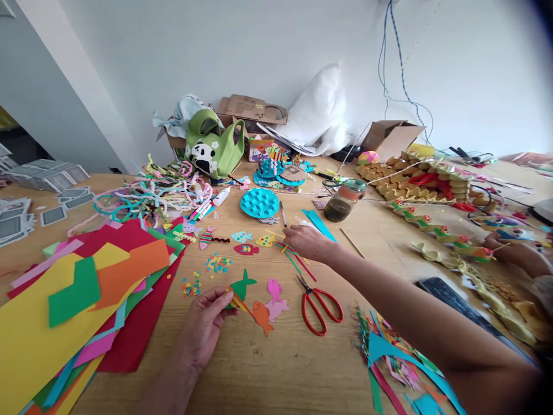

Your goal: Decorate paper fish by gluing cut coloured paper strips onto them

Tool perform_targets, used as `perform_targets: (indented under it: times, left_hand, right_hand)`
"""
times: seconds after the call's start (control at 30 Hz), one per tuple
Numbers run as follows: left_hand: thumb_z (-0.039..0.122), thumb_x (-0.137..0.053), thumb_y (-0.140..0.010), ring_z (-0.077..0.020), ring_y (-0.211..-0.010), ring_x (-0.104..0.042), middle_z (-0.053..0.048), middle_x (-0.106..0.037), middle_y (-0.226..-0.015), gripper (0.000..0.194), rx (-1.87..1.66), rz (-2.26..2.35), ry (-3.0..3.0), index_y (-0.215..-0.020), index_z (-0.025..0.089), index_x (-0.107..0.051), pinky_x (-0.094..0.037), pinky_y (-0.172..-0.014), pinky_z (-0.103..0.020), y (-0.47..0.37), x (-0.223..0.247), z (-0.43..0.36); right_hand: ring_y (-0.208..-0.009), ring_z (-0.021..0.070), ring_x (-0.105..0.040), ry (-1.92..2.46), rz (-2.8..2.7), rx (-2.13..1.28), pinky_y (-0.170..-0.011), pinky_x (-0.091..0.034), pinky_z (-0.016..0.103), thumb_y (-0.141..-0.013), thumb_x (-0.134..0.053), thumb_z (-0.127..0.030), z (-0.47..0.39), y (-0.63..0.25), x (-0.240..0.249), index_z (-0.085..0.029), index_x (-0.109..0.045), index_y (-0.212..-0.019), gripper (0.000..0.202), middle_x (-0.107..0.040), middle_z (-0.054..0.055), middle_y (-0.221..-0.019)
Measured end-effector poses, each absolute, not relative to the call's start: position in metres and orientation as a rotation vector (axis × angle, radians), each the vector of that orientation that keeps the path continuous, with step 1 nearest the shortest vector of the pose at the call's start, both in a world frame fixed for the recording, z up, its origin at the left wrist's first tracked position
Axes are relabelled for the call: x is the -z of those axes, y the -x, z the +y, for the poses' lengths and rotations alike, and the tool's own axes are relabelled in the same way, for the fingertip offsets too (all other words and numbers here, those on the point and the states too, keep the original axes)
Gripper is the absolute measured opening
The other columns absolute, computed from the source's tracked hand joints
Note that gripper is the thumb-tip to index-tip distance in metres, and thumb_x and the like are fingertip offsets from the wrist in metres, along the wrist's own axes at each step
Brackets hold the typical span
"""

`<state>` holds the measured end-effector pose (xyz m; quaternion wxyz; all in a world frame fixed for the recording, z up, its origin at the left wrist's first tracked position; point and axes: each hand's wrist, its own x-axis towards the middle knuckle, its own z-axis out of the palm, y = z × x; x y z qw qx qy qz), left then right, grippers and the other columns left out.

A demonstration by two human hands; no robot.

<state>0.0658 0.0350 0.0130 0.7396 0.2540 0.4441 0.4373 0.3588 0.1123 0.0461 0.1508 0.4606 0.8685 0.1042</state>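
Observation:
My left hand point(211, 320) pinches a green paper fish point(243, 285) between thumb and fingers, with a thin orange and yellow strip lying across it. Further away, my right hand point(306, 242) has its fingers drawn together over thin coloured paper strips point(298, 262); what sits between the fingertips is hidden. An orange paper fish point(261, 317) and two pink paper fish point(273, 290) lie just right of my left hand. Red-handled scissors point(320, 311) rest with blades apart. Decorated fish, such as a yellow spotted one point(265, 240) and a red one point(246, 249), lie beyond, near small paper bits point(218, 263).
Stacked coloured paper point(38, 340) covers the left side, with pipe cleaners point(155, 190) behind. A blue scalloped disc point(260, 203) and a glass jar point(343, 200) stand ahead. Paper scraps point(401, 363) and a dark phone point(462, 311) lie right, near another person's hand point(514, 253).

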Motion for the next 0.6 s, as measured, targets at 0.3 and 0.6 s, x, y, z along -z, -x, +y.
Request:
perform_targets:
  times: [0.3, 0.6]
  left_hand:
    - [0.029, -0.089, -0.048, -0.0145, -0.065, -0.063, -0.003, -0.071, -0.069, 0.026, -0.962, 0.968, -0.542, -0.064, 0.016, -0.073, -0.053, -0.057, -0.024, -0.065, -0.01, 0.036]
    - [0.029, -0.089, -0.05, -0.012, -0.062, -0.06, -0.001, -0.069, -0.067, 0.025, -0.972, 0.94, -0.547, -0.064, 0.015, -0.072, -0.053, -0.057, -0.024, -0.065, -0.01, 0.036]
  right_hand:
    - [-0.085, 0.0213, -0.057, -1.139, 2.56, -0.4, -0.072, -0.036, 0.032, -0.093, -0.042, -0.01, 0.117, -0.353, -0.034, -0.01, -0.066, -0.09, 0.025, -0.064, 0.014, -0.091]
    - [-0.082, 0.0203, -0.057, -1.306, 2.592, -0.387, -0.068, -0.035, 0.031, -0.093, -0.045, -0.016, 0.115, -0.363, -0.038, -0.013, -0.065, -0.087, 0.021, -0.064, 0.011, -0.088]
